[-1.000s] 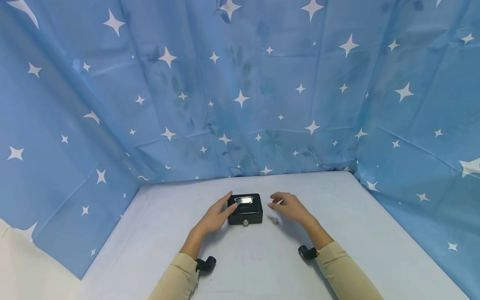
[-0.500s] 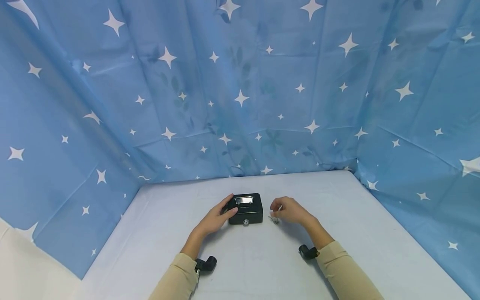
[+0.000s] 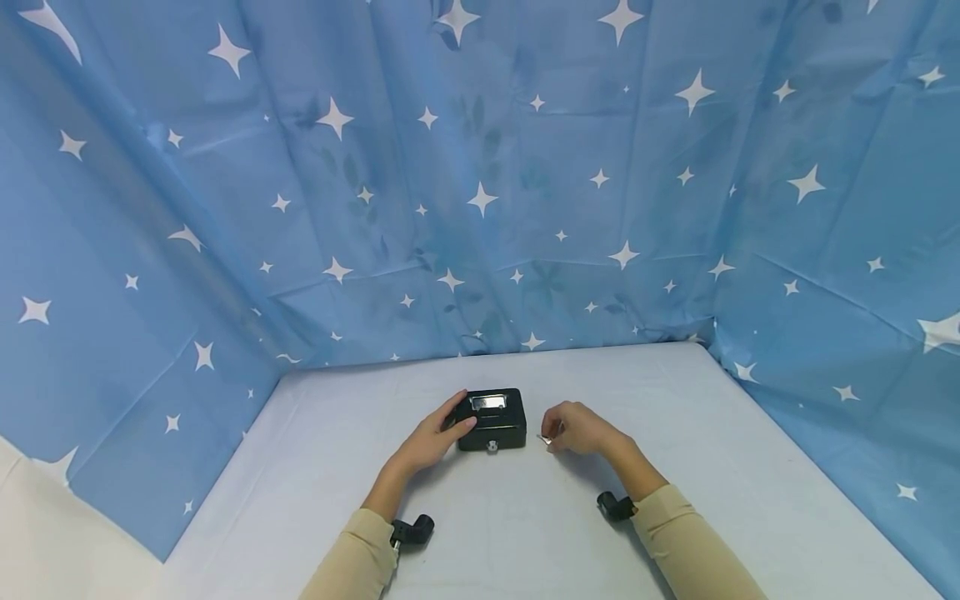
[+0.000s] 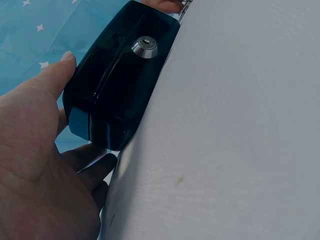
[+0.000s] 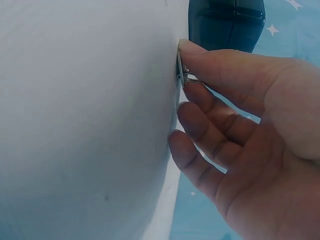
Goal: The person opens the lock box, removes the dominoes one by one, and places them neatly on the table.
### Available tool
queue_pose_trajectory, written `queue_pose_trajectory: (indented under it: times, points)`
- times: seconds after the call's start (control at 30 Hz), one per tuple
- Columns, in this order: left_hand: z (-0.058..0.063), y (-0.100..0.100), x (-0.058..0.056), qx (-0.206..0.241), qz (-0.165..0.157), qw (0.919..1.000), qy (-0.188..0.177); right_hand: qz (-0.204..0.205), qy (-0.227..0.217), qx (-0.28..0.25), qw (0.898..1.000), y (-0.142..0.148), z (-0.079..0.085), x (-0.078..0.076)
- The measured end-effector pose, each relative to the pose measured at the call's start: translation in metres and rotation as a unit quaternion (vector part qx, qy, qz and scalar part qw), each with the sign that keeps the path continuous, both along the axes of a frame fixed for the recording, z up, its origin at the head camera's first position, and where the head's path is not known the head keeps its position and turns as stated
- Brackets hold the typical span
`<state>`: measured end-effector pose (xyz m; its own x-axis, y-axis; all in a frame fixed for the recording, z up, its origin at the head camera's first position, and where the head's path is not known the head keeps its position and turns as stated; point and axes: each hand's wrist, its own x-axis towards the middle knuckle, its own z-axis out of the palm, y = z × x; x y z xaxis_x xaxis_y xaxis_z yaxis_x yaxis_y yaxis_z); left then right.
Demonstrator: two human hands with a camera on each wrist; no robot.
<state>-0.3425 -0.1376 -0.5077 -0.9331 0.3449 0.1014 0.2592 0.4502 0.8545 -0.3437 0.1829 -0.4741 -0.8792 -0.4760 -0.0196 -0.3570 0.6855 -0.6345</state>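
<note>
A small black cash box [image 3: 491, 421] with a handle in its lid and a round silver lock [image 4: 145, 47] on its front stands on the white cloth. My left hand [image 3: 429, 437] holds it by its left end, thumb on the lid edge and fingers around the side and back corner. To the right of the box, my right hand [image 3: 581, 429] pinches small silver keys [image 5: 182, 70] on a ring between thumb and index finger, low at the cloth. Its other fingers curl loosely, their tips near the surface. Part of the keys is hidden behind the thumb.
A white cloth [image 3: 495, 525] covers the table. Blue star-patterned curtains [image 3: 480, 250] hang behind and on both sides. A black wrist camera [image 3: 414, 530] sits on the left wrist and another wrist camera [image 3: 615, 506] on the right.
My right hand has come down onto the keys, which lay loose on the cloth, and now pinches them. My left hand has stayed at the cash box.
</note>
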Motion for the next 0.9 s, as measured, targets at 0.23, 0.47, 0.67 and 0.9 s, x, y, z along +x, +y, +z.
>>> queue_pose_trajectory:
  times: [0.23, 0.47, 0.67, 0.9]
  points:
    - [-0.002, 0.0001, -0.0007, 0.003, 0.002, 1.0, -0.001, 0.018, 0.015, -0.008, 1.0, -0.0003, 0.0021, 0.0016]
    - [-0.0028, -0.0007, -0.0022, -0.001, 0.002, 1.0, 0.004, 0.039, 0.014, -0.009, 0.999, 0.0004, -0.0012, 0.0]
    - [-0.0028, -0.0011, -0.0031, 0.001, -0.003, 1.0, 0.006, 0.05, -0.002, 0.006, 0.999, -0.0001, 0.0011, 0.0017]
    - [-0.0016, -0.0017, -0.0019, 0.002, -0.007, 1.0, 0.002, 0.072, -0.02, 0.01, 0.997, 0.0013, 0.0066, 0.0029]
